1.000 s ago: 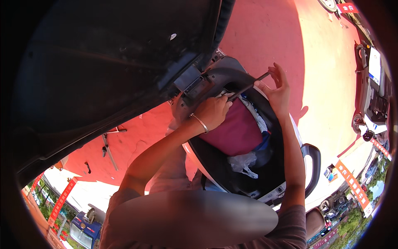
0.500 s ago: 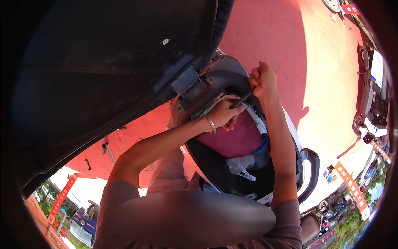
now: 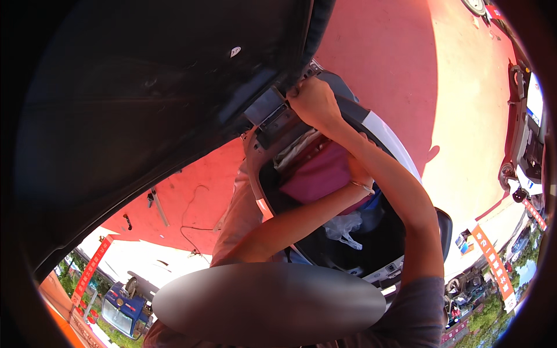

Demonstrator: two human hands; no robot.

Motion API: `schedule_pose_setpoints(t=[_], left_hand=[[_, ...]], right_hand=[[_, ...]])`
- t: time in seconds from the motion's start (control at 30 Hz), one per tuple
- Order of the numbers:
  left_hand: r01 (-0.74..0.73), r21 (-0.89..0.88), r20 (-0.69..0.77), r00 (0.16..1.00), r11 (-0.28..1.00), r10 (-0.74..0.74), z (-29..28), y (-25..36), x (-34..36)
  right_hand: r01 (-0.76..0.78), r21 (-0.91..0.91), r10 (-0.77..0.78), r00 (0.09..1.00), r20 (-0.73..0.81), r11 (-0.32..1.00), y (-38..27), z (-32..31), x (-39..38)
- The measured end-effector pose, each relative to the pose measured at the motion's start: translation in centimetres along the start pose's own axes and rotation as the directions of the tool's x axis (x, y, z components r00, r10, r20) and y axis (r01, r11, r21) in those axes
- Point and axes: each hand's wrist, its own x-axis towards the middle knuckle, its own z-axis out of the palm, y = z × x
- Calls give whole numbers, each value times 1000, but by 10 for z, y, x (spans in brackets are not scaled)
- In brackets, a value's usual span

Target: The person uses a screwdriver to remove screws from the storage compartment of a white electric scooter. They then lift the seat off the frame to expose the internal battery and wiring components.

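A raised black seat [image 3: 145, 116] stands over an open scooter storage compartment [image 3: 316, 240]. My right hand [image 3: 316, 103] is closed at the compartment's far end, close to the seat's hinge bracket [image 3: 265, 107]. Dark material shows at its fingertips, but I cannot make out what they grip. Below it, a purple cloth bundle [image 3: 319, 174] fills much of the compartment. My left hand [image 3: 358, 164] reaches to the right side of this bundle, under my right forearm, which hides most of its fingers. A clear plastic bag [image 3: 343, 228] lies beside a blue item [image 3: 372, 201].
Black grab rail [image 3: 445, 232] sticks out at the scooter's right rear. Tools [image 3: 158, 206] and a thin cord [image 3: 184, 226] lie on the red ground at left. Another scooter [image 3: 525, 139] is parked far right; a blue vehicle [image 3: 122, 307] stands lower left.
My right hand has moved left to the hinge end of the compartment. My left hand has moved right and lower, crossing beneath my right forearm. The dark strip between them no longer shows.
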Motion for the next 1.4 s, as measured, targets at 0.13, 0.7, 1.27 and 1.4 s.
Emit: schedule_pose_setpoints(t=[0.13,0.7,1.27,1.4], left_hand=[[126,876,-44,982,466,-182,17,33,-18],[-764,-114,311,580,-635,-753,150,183,37],[-823,-208,319,453,-528,-832,152,161,52],[-786,-141,426,501,-602,-753,145,157,48]], right_hand=[[125,31,-120,986,-113,992,-8,-13,-25],[279,93,-205,859,-469,956,28,-62,-70],[-40,-401,-227,771,-595,915,55,-46,-108],[-64,-428,-210,801,-561,901,57,-50,-99]])
